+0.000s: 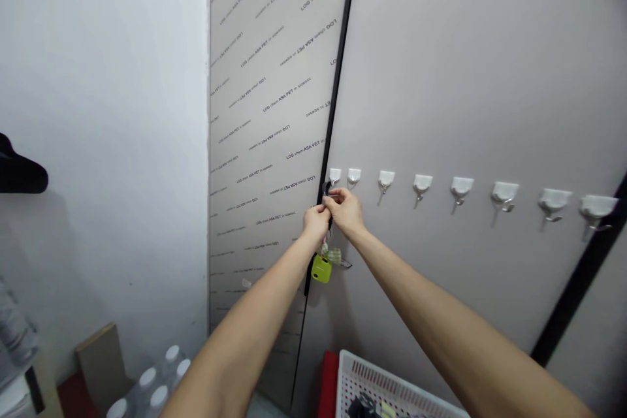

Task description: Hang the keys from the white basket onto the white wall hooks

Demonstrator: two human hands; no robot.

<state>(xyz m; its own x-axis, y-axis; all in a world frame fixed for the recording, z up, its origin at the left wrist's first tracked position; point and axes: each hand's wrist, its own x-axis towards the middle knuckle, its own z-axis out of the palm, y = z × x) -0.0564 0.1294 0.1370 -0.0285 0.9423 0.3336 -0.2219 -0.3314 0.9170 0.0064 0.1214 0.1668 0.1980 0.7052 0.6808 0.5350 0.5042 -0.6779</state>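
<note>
Left hand (pixel 315 219) and right hand (pixel 347 210) pinch a key bunch (pixel 323 266), mostly hidden by their fingers.

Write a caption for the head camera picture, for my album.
Left hand and right hand hold a key bunch with a green tag at the wall's end hook.

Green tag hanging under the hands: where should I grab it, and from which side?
Probably pinch the green tag by its lower half, coming from below. It dangles free there, while its top runs up into the left hand and right hand at the end hook.
</note>
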